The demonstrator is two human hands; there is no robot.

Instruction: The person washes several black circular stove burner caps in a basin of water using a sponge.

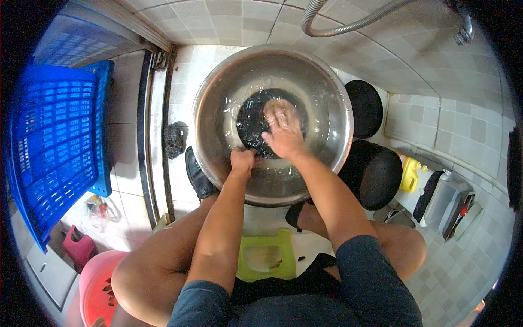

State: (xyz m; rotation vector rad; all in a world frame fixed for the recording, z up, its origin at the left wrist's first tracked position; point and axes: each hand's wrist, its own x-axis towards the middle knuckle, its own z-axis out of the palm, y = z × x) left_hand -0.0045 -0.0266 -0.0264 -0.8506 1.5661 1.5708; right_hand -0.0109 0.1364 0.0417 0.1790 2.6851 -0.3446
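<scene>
A wide metal basin (210, 109) of water stands in front of me. Under the water lies a black round, disc-like thing (250, 117); ripples and glare hide what kind it is. My left hand (242, 161) is closed at the disc's near left edge, its fingertips partly hidden. On the disc's right half, my right hand (283, 128) lies flat with its fingers stretched out, partly under the water.
Two dark round things (364, 109) (376, 175) sit right of the basin. A dark scrubber-like clump (176, 139) lies to its left. Farther out are a blue plastic basket (54, 125), a pink tub (90, 283) and a yellow bottle (409, 174). A metal hose (348, 27) hangs above.
</scene>
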